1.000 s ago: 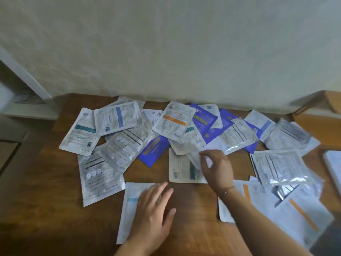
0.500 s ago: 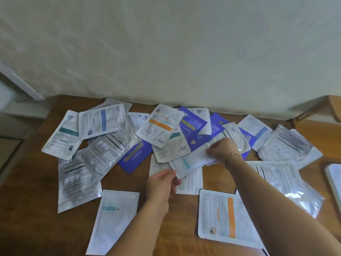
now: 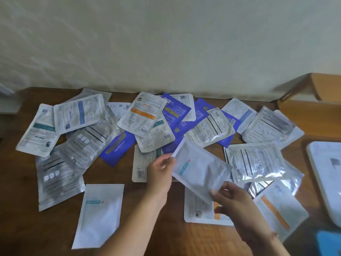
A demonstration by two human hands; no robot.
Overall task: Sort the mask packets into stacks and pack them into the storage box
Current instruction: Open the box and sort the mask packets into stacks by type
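print on mask packets (image 3: 144, 115) | blurred, none legible | red cross sign on held packet (image 3: 200, 169)

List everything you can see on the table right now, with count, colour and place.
white packet with light-blue label: one, held tilted above the table by both hands
matching white packet: one, flat, near left
purple packets: several, mid pile
silver and white printed packets: many, overlapping across table
cardboard box: one, brown, far right
wooden table: one, brown
left hand: on packet's left edge
right hand: on its near corner
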